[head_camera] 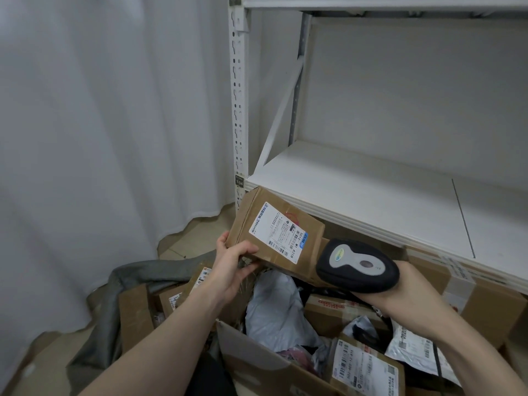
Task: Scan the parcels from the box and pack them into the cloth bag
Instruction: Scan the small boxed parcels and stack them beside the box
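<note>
My left hand (pixel 231 270) and right hand (pixel 411 295) are bare, no gloves, rings or watch. Both my forearms are uncovered too, with no sleeve in view.

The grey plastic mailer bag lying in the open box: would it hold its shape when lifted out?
Probably not. The grey mailer bag lies crumpled and creased among the parcels, so it likely flops and sags. Its glossy film looks slippery; pinching a fold seems safer. It appears light, though its contents are hidden.

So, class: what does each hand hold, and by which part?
Left hand grips the cardboard parcel by its lower left corner; right hand holds the barcode scanner from underneath.
</note>
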